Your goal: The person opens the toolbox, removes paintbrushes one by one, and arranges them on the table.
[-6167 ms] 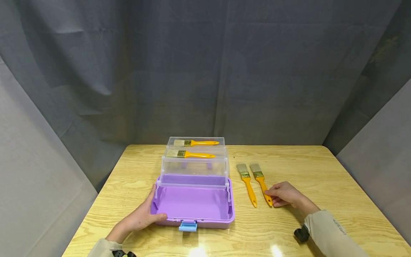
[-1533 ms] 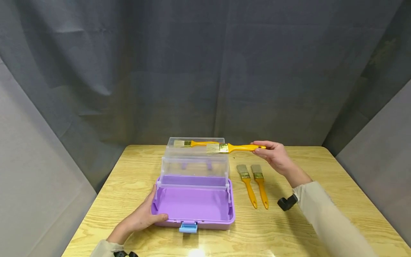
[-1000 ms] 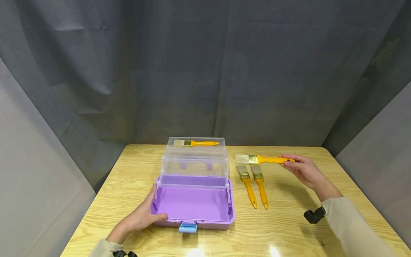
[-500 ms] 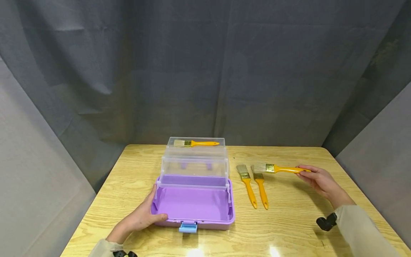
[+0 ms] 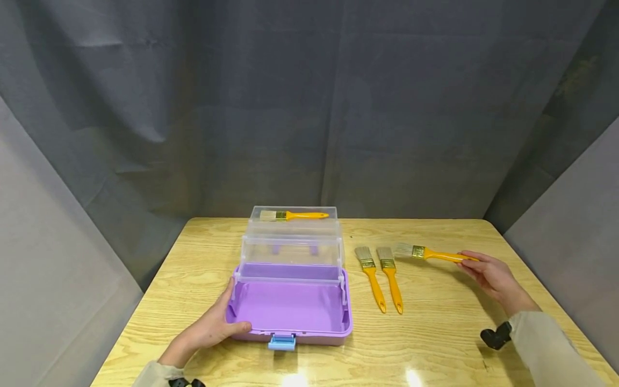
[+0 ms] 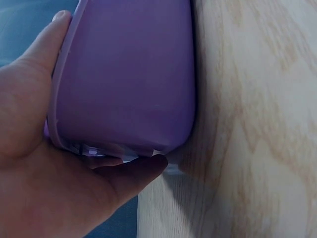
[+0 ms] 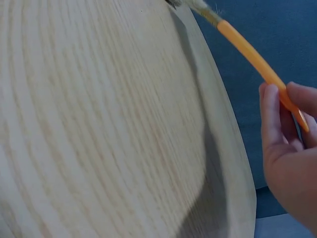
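In the head view my right hand (image 5: 493, 277) pinches the handle end of a yellow-handled paintbrush (image 5: 445, 257), bristles pointing left, low over the right of the table. The right wrist view shows this brush's orange-looking handle (image 7: 252, 54) between thumb and fingers, with a shadow below it on the wood. My left hand (image 5: 208, 325) grips the left front corner of an opened purple toolbox (image 5: 349, 322), thumb on the front rim and fingers along the side. Another paintbrush (image 5: 307, 215) lies in the box's rearmost clear section. Two more paintbrushes, left (image 5: 373, 285) and right (image 5: 393, 282), lie side by side right of the box.
A clear folding tray (image 5: 290, 252) stands raised at the toolbox's back. A blue latch (image 5: 282, 342) hangs at its front. The wooden table (image 5: 435, 344) ends at a grey curtain (image 5: 411, 134) behind, with pale panels on both sides.
The paintbrush from the clear tray's lower level is now in my right hand, carried right and down over the table. The right loose brush has straightened slightly. My left hand stays at the toolbox.
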